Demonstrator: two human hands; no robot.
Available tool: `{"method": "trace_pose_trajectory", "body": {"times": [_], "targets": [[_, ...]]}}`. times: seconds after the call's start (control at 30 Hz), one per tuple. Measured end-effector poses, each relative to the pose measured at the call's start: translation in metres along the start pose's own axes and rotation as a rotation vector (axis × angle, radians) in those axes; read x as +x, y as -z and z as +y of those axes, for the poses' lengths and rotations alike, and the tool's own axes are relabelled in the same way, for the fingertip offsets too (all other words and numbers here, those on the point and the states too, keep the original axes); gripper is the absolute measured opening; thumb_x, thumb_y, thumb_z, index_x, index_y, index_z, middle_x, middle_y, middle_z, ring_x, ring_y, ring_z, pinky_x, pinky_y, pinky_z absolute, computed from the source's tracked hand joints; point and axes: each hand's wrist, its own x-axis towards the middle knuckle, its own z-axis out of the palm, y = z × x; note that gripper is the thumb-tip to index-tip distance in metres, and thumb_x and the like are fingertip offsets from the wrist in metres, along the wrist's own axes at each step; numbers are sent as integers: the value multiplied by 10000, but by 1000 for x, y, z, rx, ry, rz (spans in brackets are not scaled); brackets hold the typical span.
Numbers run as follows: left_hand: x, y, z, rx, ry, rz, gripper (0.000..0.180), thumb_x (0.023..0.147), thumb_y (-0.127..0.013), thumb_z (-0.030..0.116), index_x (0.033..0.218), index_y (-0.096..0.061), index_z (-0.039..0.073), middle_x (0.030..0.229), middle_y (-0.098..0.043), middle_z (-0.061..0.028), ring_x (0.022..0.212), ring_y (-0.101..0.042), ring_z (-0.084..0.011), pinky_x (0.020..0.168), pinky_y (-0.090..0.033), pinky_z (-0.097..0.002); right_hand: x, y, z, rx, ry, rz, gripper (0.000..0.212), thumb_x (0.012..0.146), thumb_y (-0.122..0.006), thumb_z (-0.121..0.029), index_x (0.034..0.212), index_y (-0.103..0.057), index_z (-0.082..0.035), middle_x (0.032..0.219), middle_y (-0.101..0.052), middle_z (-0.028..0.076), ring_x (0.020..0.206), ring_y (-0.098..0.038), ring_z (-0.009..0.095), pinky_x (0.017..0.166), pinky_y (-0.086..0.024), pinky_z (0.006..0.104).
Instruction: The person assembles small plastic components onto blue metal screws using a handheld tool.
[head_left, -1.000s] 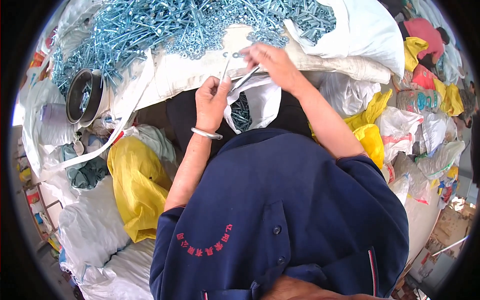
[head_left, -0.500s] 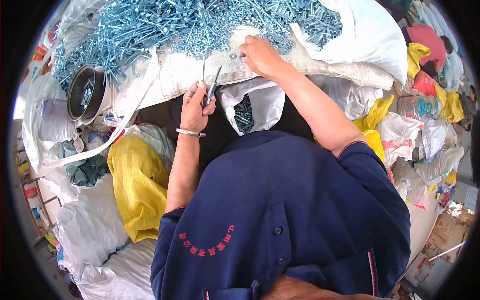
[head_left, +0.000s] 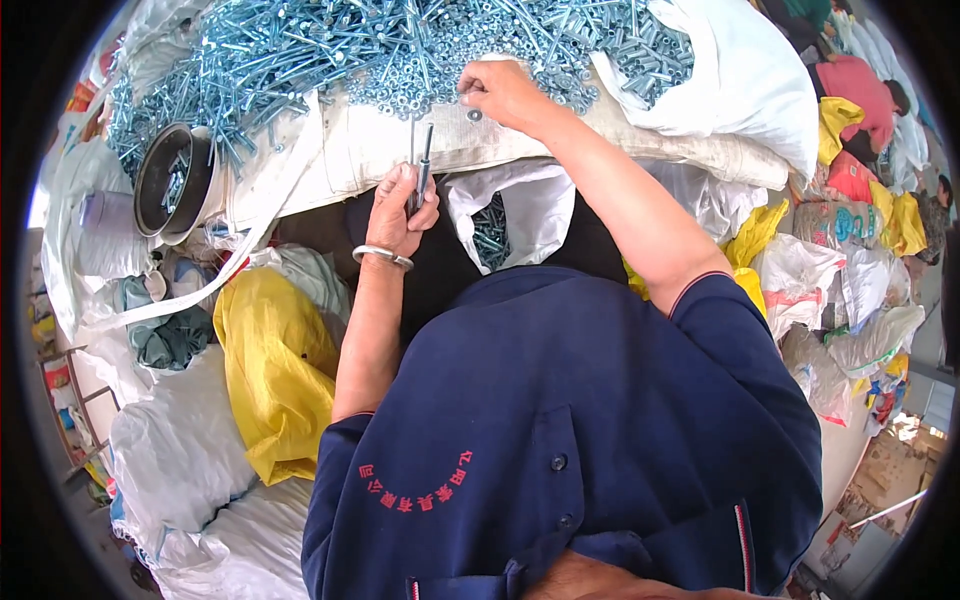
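Observation:
My left hand [head_left: 402, 212], a metal bangle on its wrist, is closed round two long thin bolts. They stand upright out of the fingers. One bolt [head_left: 424, 165] has a thicker metal sleeve round its lower part; the other [head_left: 412, 140] is slimmer. Over the edge of the pile, my right hand [head_left: 505, 95] has thumb and fingers pinched together; whatever lies between them is too small to make out. A loose washer [head_left: 474, 115] lies on the white cloth just below those fingers. Small nuts and washers [head_left: 400, 92] are heaped to the left of this hand.
Long zinc-coloured bolts [head_left: 290, 60] cover the far side. A white sack of metal sleeves [head_left: 650, 70] lies at far right. A dark round pan [head_left: 172, 185] stands left. Between my arms hangs an open white bag [head_left: 535, 215] with bolts inside. A person [head_left: 855, 95] is at far right.
My right hand has moved left along the pile's edge, from beside the washer to above it. My left hand has shifted slightly right, its bolts now more upright.

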Motion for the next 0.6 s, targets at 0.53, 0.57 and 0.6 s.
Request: {"method": "trace_pose_trajectory", "body": {"times": [0.53,0.57,0.6], "targets": [[2,-5,-5,46,18,20,229,983,-564,295,875,-561,93,742,-583,-39,427,-334,-59,406,-232,-216,8,-16,5,-137,152,-12,157,696,-507,71,814,-597,20,761,-604,239,764,-602,429,669,-473,455],[2,-6,-5,47,17,18,229,983,-564,295,875,-561,93,742,-583,-39,427,-334,-59,406,-232,-216,8,-15,6,-138,152,-11,157,696,-507,71,814,-597,20,761,-604,239,764,-602,429,669,-473,455],[2,-8,-5,38,23,54,196,972,-582,249,853,-554,96,733,-589,-43,419,-338,-59,402,-236,-213,7,-14,8,-157,178,-4,147,704,-526,57,823,-602,18,772,-615,238,763,-609,423,675,-481,449]]}}
